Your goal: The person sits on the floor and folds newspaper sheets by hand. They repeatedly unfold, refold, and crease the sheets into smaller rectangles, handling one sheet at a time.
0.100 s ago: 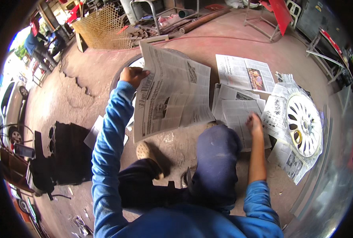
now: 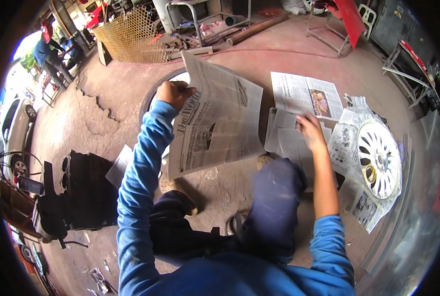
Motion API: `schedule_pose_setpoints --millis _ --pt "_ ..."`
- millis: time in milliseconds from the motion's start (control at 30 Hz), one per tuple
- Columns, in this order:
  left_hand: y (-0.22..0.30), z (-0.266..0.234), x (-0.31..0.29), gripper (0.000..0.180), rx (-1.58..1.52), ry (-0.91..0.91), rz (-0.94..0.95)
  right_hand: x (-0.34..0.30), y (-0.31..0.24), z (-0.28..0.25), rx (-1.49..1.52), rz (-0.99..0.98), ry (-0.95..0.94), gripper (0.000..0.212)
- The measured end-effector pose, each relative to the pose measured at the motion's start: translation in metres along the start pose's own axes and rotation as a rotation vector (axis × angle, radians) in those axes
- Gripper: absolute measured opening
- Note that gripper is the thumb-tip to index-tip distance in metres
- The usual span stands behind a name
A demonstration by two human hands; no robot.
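Observation:
My left hand is closed on the upper left edge of a newspaper sheet. The sheet hangs upright and half unfolded in front of a wheel with a dark tyre, hiding most of it. My right hand is above loose newspaper pages on the floor. Its fingers are a little bent and apart, with nothing visible in them, though slightly blurred. Beyond the pages lies another newspaper spread with a colour picture.
A white alloy wheel, edged with newspaper, lies at the right with a roll of tape on it. A black car part stands at the left. Expanded metal mesh is at the back; two people are far left.
My right hand has risen from the loose pages, moving farther away and slightly left. The left hand has shifted a little right with the newspaper sheet.

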State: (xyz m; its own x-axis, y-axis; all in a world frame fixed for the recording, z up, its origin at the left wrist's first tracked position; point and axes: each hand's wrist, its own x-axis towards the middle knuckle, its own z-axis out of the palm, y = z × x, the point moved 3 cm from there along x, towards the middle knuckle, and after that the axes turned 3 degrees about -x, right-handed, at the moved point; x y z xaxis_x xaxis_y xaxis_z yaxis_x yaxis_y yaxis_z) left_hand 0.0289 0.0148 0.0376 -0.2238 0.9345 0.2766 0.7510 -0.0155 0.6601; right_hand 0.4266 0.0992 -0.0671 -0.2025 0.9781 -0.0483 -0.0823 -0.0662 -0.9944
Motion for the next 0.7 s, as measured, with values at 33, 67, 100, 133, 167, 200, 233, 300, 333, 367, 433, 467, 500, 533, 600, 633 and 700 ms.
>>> schedule_pose_setpoints --millis 33,67,100,133,167,200,233,300,333,367,433,467,500,533,600,633,700 --pt "0.017 -0.001 -0.006 0.031 0.051 0.009 0.076 0.009 -0.033 0.027 -0.108 -0.110 -0.231 0.018" --pt "0.034 -0.003 -0.008 0.029 0.089 0.023 0.179 0.015 -0.063 0.057 -0.226 -0.248 -0.365 0.024" --pt "0.046 -0.006 -0.012 0.026 0.066 -0.019 0.194 0.015 -0.085 0.088 -0.329 -0.374 -0.494 0.031" --pt "0.059 -0.007 -0.014 0.022 0.108 -0.016 0.283 0.016 -0.111 0.108 -0.490 -0.474 -0.608 0.049" --pt "0.071 -0.009 -0.014 0.022 0.092 -0.058 0.357 0.018 -0.130 0.115 -0.783 -0.440 -0.565 0.066" --pt "0.081 -0.010 -0.013 0.021 0.081 -0.108 0.413 0.022 -0.145 0.138 -0.876 -0.704 -0.452 0.072" --pt "0.089 -0.010 -0.012 0.022 0.126 -0.125 0.477 0.026 -0.161 0.153 -0.894 -1.101 -0.381 0.077" --pt "0.102 -0.012 -0.014 0.021 0.082 -0.162 0.581 0.050 -0.172 0.162 -0.653 -0.879 -0.599 0.081" --pt "0.106 -0.012 -0.016 0.021 0.062 -0.181 0.623 0.058 -0.172 0.162 -0.548 -0.868 -0.671 0.073" --pt "0.110 -0.016 -0.018 0.024 0.083 -0.158 0.702 0.066 -0.171 0.162 -0.595 -0.890 -0.677 0.066" --pt "0.109 -0.025 -0.016 0.028 -0.008 -0.154 0.681 0.079 -0.159 0.154 -0.690 -0.575 -0.645 0.047" --pt "0.105 -0.032 -0.016 0.029 -0.051 -0.140 0.688 0.083 -0.153 0.154 -0.784 -0.412 -0.587 0.038" --pt "0.096 -0.038 -0.013 0.035 -0.058 -0.151 0.554 0.080 -0.158 0.155 -0.647 -0.499 -0.598 0.032" --pt "0.085 -0.045 -0.011 0.040 -0.085 -0.140 0.456 0.073 -0.163 0.150 -0.567 -0.539 -0.544 0.026" --pt "0.063 -0.058 -0.008 0.044 -0.144 -0.223 0.349 0.062 -0.181 0.141 -0.411 -0.590 -0.446 0.020" --pt "0.051 -0.066 -0.008 0.044 0.028 -0.242 0.379 0.057 -0.192 0.137 -0.341 -0.602 -0.409 0.020" --pt "0.022 -0.082 -0.007 0.037 0.166 -0.259 0.219 0.043 -0.214 0.126 -0.229 -0.665 -0.410 0.022"
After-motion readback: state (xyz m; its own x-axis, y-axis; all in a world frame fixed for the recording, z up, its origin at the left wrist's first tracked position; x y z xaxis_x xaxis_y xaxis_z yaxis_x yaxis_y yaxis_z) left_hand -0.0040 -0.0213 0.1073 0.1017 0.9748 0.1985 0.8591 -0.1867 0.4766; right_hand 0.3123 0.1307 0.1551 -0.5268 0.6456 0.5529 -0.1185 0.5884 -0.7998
